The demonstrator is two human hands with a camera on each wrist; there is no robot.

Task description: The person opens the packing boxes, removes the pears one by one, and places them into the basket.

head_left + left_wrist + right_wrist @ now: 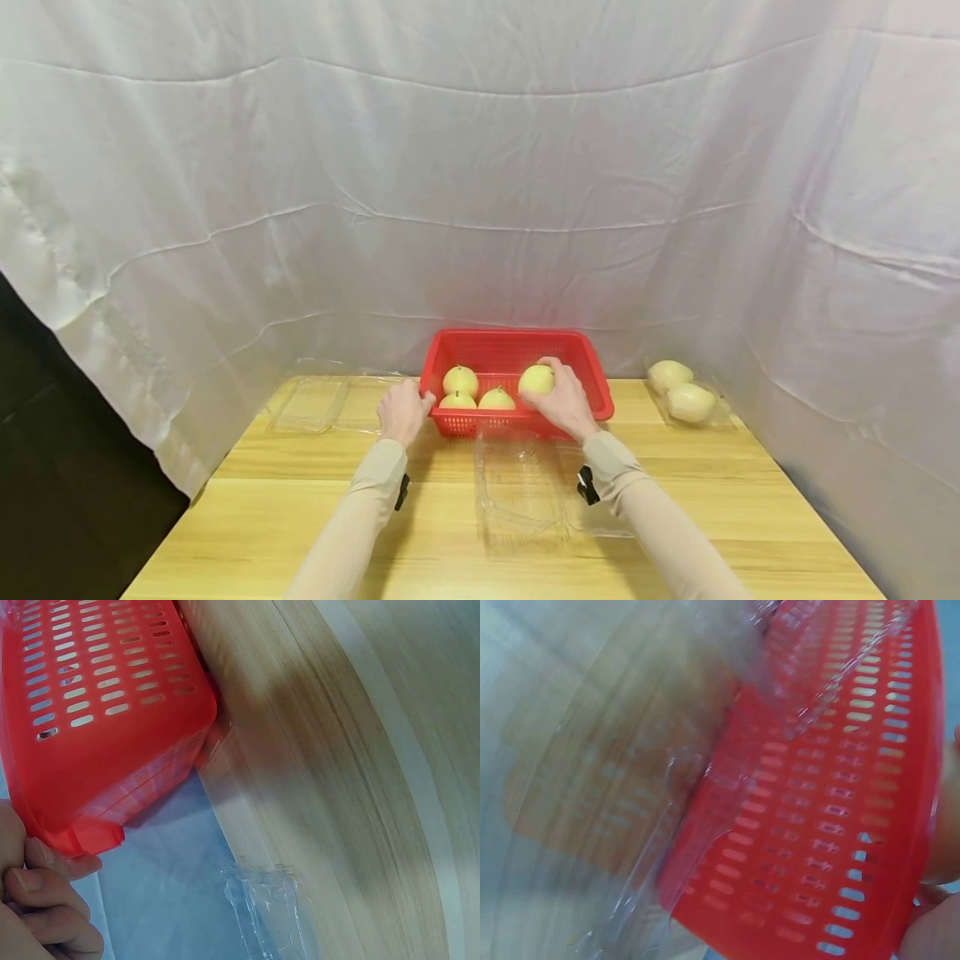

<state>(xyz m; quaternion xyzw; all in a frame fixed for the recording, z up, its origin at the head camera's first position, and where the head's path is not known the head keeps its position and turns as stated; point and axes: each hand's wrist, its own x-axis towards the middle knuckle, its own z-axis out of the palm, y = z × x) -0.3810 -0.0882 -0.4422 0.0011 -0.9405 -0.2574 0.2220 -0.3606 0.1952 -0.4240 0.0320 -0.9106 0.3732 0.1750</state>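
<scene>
A red plastic basket [495,337] with slotted walls stands towards the back of the wooden table. My left hand [403,411] grips its left rim; in the left wrist view the fingers [56,896] curl at the basket's corner lip. Inside the basket, my right hand [564,398] holds a round yellow pear [536,380] between thumb and fingers. Several more yellow pears [461,381] lie in the basket's left half. An open clear plastic clamshell box [517,492] sits right in front of the basket, under my right forearm. The right wrist view shows the basket's slotted front wall [825,817], partly through clear plastic.
At the back right, a clear box holds two pale yellow pears [690,403]. Another open clear clamshell [311,404] lies to the left of the basket. A grey-white curtain [480,192] hangs behind and beside the wooden table [270,517].
</scene>
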